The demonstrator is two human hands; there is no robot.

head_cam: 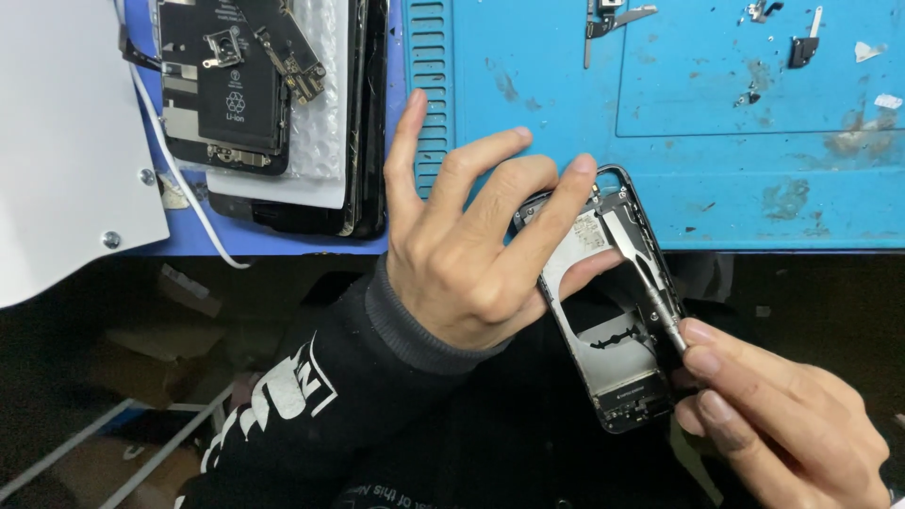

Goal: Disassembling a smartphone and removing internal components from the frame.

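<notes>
left hand (462, 254): yours, sleeve in black with white print; fingers (566, 193) spread wide over the phone frame, middle finger tip pressed on its top end, thumb under its near side. Loose steadying grip, not a fist.
right hand (782, 419): at 4 o'clock of view; thumb and forefinger pinched shut on the screwdriver handle.
screwdriver (650, 283): thin metal shaft, tilted, tip up toward 11 o'clock, lying across the frame's upper part. Exact contact point of the tip: cannot tell.
phone frame (613, 363): stripped dark shell, held off the edge of the surface at centre view, long axis 11 to 5 o'clock; top end over the blue mat (716, 179), bottom end over the dark floor area.
opened phone (226, 94): at 10 o'clock, battery showing, lying on bubble wrap (325, 123).
small metal parts (801, 42): on the mat at 1 o'clock.
white cable (189, 203): runs past the opened phone at 9 o'clock.
</notes>
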